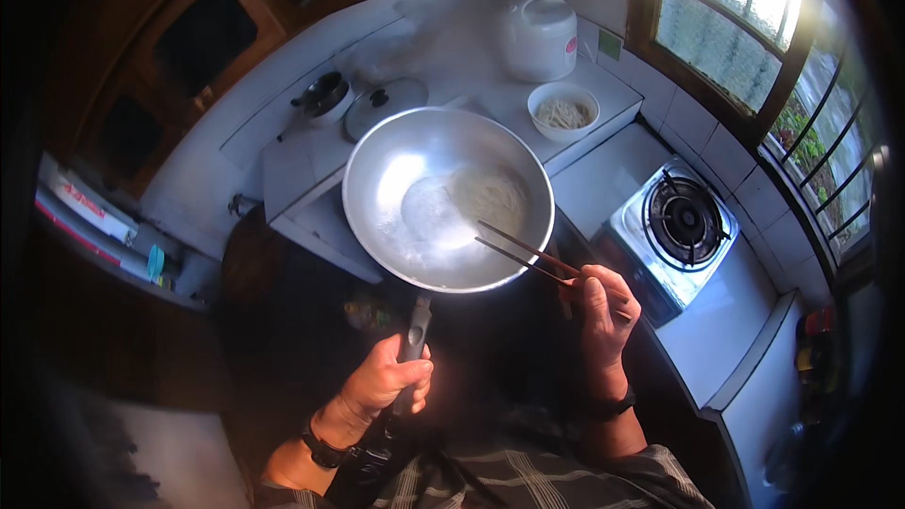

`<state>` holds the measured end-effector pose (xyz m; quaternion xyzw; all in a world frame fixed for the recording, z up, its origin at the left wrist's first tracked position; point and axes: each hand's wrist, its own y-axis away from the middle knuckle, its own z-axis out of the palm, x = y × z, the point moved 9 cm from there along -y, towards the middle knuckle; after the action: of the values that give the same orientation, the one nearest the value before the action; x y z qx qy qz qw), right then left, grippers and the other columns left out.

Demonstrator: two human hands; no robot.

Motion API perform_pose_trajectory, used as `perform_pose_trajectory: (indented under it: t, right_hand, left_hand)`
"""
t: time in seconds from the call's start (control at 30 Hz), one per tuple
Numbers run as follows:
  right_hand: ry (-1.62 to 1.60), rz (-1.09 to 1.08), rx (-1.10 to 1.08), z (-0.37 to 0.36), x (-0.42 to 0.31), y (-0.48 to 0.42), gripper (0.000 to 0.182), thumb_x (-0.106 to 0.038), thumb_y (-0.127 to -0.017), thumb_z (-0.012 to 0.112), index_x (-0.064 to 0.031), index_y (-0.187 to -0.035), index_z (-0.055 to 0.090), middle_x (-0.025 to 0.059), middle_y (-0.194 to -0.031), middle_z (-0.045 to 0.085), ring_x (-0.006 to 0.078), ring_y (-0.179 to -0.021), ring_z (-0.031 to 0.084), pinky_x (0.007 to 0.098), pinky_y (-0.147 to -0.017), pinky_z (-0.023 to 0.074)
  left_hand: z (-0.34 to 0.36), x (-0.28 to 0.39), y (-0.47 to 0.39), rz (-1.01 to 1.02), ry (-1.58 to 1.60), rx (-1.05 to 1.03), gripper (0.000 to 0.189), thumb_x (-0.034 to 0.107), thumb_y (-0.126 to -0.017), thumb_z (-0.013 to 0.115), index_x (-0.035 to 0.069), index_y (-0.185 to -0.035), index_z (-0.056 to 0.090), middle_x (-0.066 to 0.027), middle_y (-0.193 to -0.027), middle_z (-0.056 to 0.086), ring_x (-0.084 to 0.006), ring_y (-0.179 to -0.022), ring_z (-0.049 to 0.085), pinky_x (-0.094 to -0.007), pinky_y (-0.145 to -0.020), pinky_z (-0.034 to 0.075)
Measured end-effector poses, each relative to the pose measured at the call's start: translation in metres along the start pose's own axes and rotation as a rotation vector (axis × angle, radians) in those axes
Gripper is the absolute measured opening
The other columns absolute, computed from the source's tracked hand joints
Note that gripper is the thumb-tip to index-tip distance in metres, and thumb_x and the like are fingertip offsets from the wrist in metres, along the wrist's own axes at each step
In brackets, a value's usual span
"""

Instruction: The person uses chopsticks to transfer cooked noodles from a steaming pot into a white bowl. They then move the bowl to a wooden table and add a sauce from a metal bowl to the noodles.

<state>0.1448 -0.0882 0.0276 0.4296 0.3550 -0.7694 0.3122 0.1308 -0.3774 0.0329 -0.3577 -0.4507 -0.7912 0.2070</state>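
My left hand [396,376] grips the dark handle [417,329] of a large silver metal wok [382,240], which is off the stove. Pale noodles in cloudy liquid [495,198] lie at the right side of its bottom. In my right hand [603,307] is a pair of brown chopsticks [541,259], their tips over the inside of the wok, just below the noodles. Beyond the wok, on the counter, a white bowl [563,134] holds more pale noodles.
A single-burner gas stove [687,218] stands right, below a barred window [721,35]. A white rice-cooker-like appliance [541,39], a glass lid [385,102] and a bowl with a dark utensil [327,100] sit on the back counter [452,49]. Wooden cabinets [205,35] hang upper left.
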Motion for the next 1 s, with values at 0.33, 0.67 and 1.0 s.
perform_pose_trajectory:
  t: [0.33,0.67,1.0]
  right_hand:
    - [0.052,-0.089,0.234,0.077,0.053,-0.086,0.018,-0.013,-0.095,0.058,0.0009,-0.106,0.063,0.0104,-0.088,0.067,0.0194,-0.077,0.068,0.0304,-0.069,0.0569]
    - [0.182,-0.248,0.360,0.071,0.039,-0.139,0.020,-0.014,-0.095,0.059,0.0014,-0.107,0.063,0.0122,-0.086,0.068,0.0197,-0.076,0.068,0.0315,-0.070,0.0566]
    - [0.171,-0.170,0.398,0.018,0.049,-0.189,0.017,-0.007,-0.094,0.059,0.0044,-0.106,0.063,0.0104,-0.091,0.067,0.0179,-0.082,0.068,0.0291,-0.074,0.0555]
  left_hand:
    - [-0.077,0.171,-0.120,-0.017,-0.282,-0.153,0.018,0.009,-0.087,0.061,0.004,-0.095,0.046,-0.0062,-0.068,0.052,-0.0149,-0.055,0.054,-0.0301,-0.048,0.049]
    - [-0.050,0.250,-0.228,-0.066,-0.445,-0.327,0.017,0.012,-0.086,0.062,0.004,-0.092,0.047,-0.0051,-0.070,0.053,-0.0134,-0.056,0.054,-0.0287,-0.050,0.050]
    - [-0.007,0.268,-0.296,-0.073,-0.647,-0.243,0.015,0.008,-0.085,0.059,0.004,-0.092,0.046,-0.0052,-0.070,0.053,-0.0136,-0.054,0.053,-0.0279,-0.047,0.047]
